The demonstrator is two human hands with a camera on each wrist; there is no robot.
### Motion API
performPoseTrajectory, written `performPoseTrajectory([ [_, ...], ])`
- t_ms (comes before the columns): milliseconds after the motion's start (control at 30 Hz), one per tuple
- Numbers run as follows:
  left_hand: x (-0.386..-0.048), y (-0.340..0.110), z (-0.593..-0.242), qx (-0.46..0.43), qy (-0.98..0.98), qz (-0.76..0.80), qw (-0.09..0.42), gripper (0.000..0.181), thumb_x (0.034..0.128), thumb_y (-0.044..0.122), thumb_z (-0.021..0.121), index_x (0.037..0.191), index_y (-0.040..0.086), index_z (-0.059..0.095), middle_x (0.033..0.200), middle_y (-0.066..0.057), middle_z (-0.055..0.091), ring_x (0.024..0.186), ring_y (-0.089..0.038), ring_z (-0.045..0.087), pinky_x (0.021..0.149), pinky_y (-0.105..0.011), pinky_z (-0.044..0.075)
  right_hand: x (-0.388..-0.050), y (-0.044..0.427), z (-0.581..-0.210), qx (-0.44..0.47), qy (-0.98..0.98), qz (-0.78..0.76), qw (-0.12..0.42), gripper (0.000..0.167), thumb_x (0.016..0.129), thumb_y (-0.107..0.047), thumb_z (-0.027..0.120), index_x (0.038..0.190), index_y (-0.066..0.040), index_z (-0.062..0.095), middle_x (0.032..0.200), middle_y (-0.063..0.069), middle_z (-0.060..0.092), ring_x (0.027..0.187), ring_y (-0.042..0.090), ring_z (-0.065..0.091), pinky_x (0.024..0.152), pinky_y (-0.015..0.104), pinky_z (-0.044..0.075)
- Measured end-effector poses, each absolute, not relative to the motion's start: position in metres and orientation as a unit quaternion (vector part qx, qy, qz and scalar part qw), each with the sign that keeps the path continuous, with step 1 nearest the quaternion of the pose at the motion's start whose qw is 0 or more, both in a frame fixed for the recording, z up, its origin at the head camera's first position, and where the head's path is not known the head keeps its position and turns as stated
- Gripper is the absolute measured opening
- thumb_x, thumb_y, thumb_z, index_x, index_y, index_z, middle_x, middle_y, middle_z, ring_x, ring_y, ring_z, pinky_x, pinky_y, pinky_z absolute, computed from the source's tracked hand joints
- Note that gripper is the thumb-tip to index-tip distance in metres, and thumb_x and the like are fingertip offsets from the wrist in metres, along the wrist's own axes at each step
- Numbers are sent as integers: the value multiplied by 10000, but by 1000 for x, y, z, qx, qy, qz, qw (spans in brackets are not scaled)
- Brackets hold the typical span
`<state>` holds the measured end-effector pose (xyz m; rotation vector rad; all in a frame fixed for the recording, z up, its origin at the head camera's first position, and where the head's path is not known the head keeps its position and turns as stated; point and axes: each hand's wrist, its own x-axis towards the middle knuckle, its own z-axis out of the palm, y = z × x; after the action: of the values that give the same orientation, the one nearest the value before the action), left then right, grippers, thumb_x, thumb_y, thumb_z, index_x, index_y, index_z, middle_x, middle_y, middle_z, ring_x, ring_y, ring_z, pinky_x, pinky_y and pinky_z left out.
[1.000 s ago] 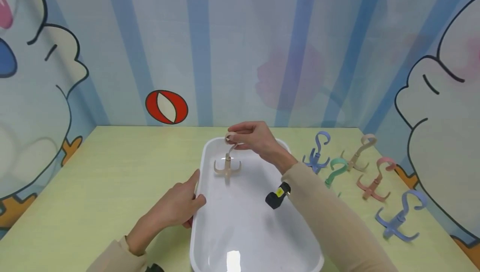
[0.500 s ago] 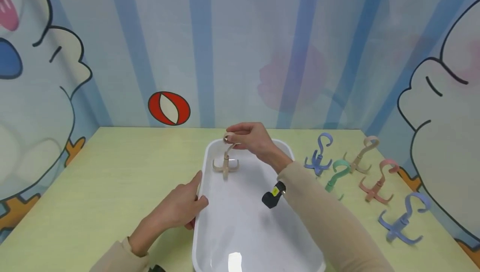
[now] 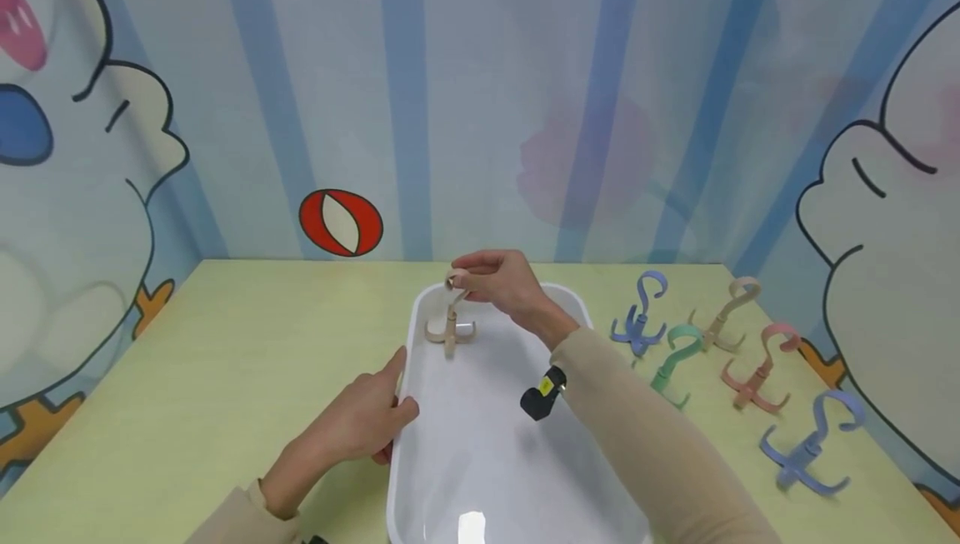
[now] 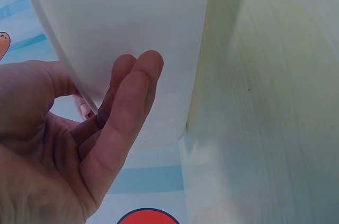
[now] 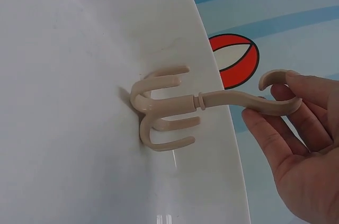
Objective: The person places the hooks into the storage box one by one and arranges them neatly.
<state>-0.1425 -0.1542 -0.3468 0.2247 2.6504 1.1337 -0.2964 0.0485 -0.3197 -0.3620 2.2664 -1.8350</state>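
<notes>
My right hand (image 3: 504,284) pinches the curved top of a beige four-pronged hook (image 3: 450,331) at the far left of the white tray (image 3: 480,444). In the right wrist view, thumb and fingers hold the curl of the beige hook (image 5: 169,105), its prongs low inside the tray. On the tray's left side, my left hand (image 3: 360,415) grips the rim, thumb over the edge. The left wrist view shows the left hand's (image 4: 79,134) fingers against the outer wall of the tray (image 4: 143,17).
Right of the tray stand several hooks: a blue one (image 3: 637,329) at the back, a beige one (image 3: 718,323), a green one (image 3: 666,367), a pink one (image 3: 752,381) and another blue one (image 3: 804,451) nearer. A patterned curtain (image 3: 480,111) rises behind the table (image 3: 285,319).
The head view has shifted slightly. The beige hook has moved a little to the left relative to the tray, with my right hand still holding it; my left hand keeps its grip.
</notes>
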Motion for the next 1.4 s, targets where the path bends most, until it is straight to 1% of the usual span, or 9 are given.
performPoseTrajectory([
  [167, -143, -155, -348, 81, 908, 392, 123, 759, 989, 87, 538, 1677, 79, 220, 709, -84, 654, 459, -187, 632, 429, -369, 563, -300, 48, -323, -125, 767, -621, 102, 278, 963, -93, 756, 1240, -66, 766, 1266, 129, 765, 1182, 301, 739, 982, 398, 627],
  [400, -144, -156, -351, 92, 906, 396, 117, 752, 982, 87, 529, 1670, 70, 228, 682, -80, 648, 444, -191, 623, 418, -367, 553, -303, 48, -326, -128, 764, -624, 102, 282, 967, -91, 751, 1246, -60, 764, 1277, 130, 761, 1249, 374, 698, 970, 390, 631],
  [667, -145, -157, -353, 97, 907, 393, 113, 755, 981, 94, 525, 1671, 54, 220, 661, -78, 649, 432, -191, 617, 406, -344, 533, -306, 50, -330, -131, 763, -626, 95, 289, 963, -97, 758, 1249, -55, 759, 1267, 138, 763, 1232, 371, 708, 954, 373, 636],
  [767, -146, -156, -352, 95, 909, 390, 112, 758, 980, 94, 527, 1672, 53, 218, 653, -77, 644, 427, -188, 615, 405, -340, 533, -306, 51, -330, -126, 761, -629, 97, 308, 959, -89, 759, 1265, -57, 751, 1274, 141, 759, 1243, 386, 699, 951, 376, 638],
  [867, -147, -156, -352, 91, 909, 390, 112, 758, 979, 91, 532, 1671, 54, 224, 656, -81, 641, 429, -187, 616, 407, -346, 538, -307, 52, -331, -119, 762, -629, 98, 333, 950, -75, 762, 1281, -54, 744, 1275, 141, 759, 1229, 372, 710, 946, 378, 639],
  [1067, -148, -155, -352, 84, 910, 390, 114, 748, 979, 89, 543, 1665, 63, 246, 672, -88, 643, 437, -191, 621, 415, -356, 548, -307, 53, -333, -114, 764, -626, 108, 361, 940, -29, 758, 1300, -52, 736, 1291, 157, 749, 1171, 326, 741, 940, 387, 641],
  [1167, -148, -155, -352, 81, 909, 390, 118, 751, 983, 93, 544, 1669, 62, 238, 686, -91, 649, 443, -195, 625, 416, -348, 545, -307, 55, -333, -117, 767, -619, 121, 417, 936, -18, 761, 1348, -57, 709, 1331, 172, 725, 1158, 298, 745, 944, 385, 639],
  [1267, -149, -155, -352, 82, 909, 391, 119, 756, 988, 96, 539, 1674, 57, 223, 694, -92, 651, 446, -199, 627, 415, -348, 543, -307, 57, -332, -127, 773, -607, 134, 487, 934, -29, 769, 1409, -57, 665, 1387, 189, 689, 1191, 301, 730, 970, 386, 630],
  [1400, -148, -157, -351, 86, 911, 388, 114, 761, 988, 96, 532, 1675, 39, 209, 687, -85, 645, 440, -197, 624, 413, -348, 542, -305, 62, -328, -142, 778, -595, 143, 534, 933, -44, 773, 1447, -48, 629, 1429, 193, 663, 1257, 322, 699, 1027, 407, 605],
])
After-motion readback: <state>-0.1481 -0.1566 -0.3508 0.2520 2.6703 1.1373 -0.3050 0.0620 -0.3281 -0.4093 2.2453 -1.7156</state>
